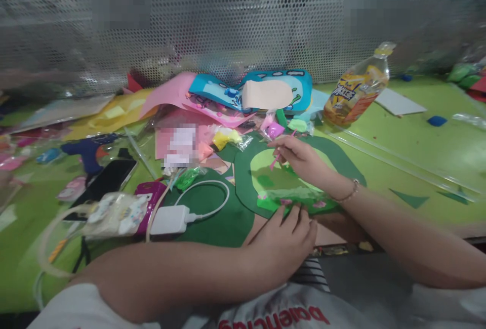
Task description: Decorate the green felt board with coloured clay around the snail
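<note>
My right hand pinches a thin pink modelling tool, its lower end above a layered green paper craft. Bright green clay with small pink pieces runs along the near side of the craft's pale middle. Fingers apart, my left hand lies flat at the near edge of the craft, fingertips by the clay. Part of the pale middle is hidden behind my right hand. Beyond it lie bags of yellow clay and purple clay.
A drink bottle leans at the back right. On the left are a glue gun, a phone, a white charger with a looped cable and a decorated pouch. Blue and pink paper cutouts lie against the perforated metal screen.
</note>
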